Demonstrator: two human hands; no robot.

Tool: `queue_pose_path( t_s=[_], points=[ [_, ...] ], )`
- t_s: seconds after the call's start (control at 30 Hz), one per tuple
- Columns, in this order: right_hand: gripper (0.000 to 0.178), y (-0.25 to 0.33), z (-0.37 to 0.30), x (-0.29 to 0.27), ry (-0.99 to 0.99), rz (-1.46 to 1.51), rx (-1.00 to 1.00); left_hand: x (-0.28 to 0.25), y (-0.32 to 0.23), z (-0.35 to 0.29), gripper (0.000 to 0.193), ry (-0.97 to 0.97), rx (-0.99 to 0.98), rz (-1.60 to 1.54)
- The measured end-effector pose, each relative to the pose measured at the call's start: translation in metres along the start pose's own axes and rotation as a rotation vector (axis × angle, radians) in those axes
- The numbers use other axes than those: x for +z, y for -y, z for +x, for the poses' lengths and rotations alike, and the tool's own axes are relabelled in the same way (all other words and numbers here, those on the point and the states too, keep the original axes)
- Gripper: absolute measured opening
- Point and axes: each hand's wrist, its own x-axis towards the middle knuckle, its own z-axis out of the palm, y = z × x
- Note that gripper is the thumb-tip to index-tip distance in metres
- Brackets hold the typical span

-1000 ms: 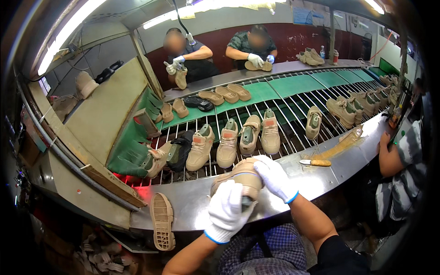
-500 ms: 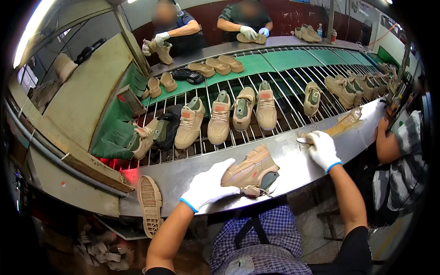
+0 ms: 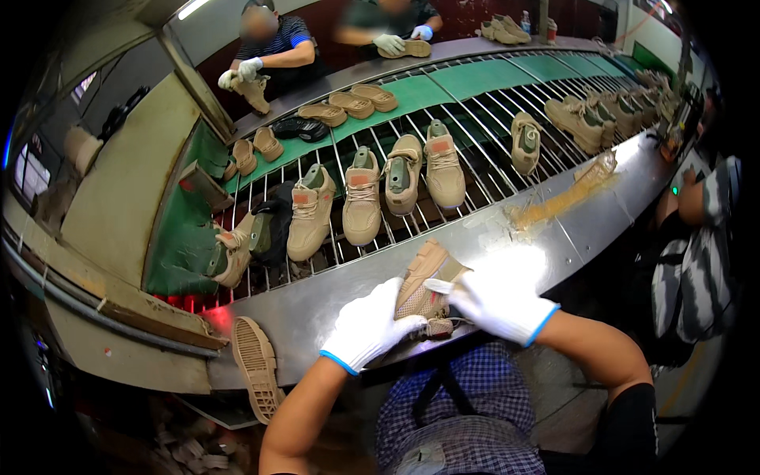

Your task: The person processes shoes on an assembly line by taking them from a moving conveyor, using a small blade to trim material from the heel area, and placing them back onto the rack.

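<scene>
In a white glove with a blue cuff, my left hand [image 3: 366, 326] grips a beige lace-up shoe [image 3: 423, 273] near the front edge of the metal bench. The shoe lies tilted on its side, its thick sole facing up and away, its laces low by my apron. My right hand [image 3: 507, 305], gloved alike and closed, holds a small tool with a pale flat tip [image 3: 435, 286] against the shoe, near where sole and upper meet. The right fingers are partly washed out by glare, and most of the tool is hidden in them. A loose beige sole [image 3: 255, 356] overhangs the bench edge at left.
Beyond the metal bench [image 3: 380, 277] runs a rod conveyor [image 3: 475, 166] with several beige shoes [image 3: 445, 166] on it. Loose soles [image 3: 348, 103] lie on a green strip. Dried yellow glue [image 3: 562, 198] streaks the bench at right. Two co-workers [image 3: 273, 55] handle shoe parts opposite; another person [image 3: 697, 245] sits at right.
My right hand has come left from the glue-streaked part of the bench to the shoe, bringing the tool against it. My left hand keeps its grip. The whole view has shifted slightly.
</scene>
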Motion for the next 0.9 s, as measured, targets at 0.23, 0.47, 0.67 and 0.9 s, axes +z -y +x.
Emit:
queue_pose_path(
  t_s=[0.23, 0.47, 0.67, 0.9],
  points=[
    [0.041, 0.068, -0.014, -0.017, 0.3, 0.074, -0.041, 0.006, 0.023, -0.007, 0.085, -0.092, 0.13, 0.07],
    [0.042, -0.023, -0.008, -0.004, 0.051, -0.048, 0.156, -0.009, -0.003, 0.025, 0.107, -0.179, 0.185, 0.186],
    [0.046, -0.039, 0.017, 0.038, 0.019, 0.285, 0.189, 0.001, -0.046, 0.058, 0.121, -0.055, -0.035, 0.135],
    [0.055, -0.072, -0.006, 0.066, 0.287, 0.927, 0.334, -0.001, -0.036, 0.051, 0.093, -0.151, 0.116, 0.166]
  ],
)
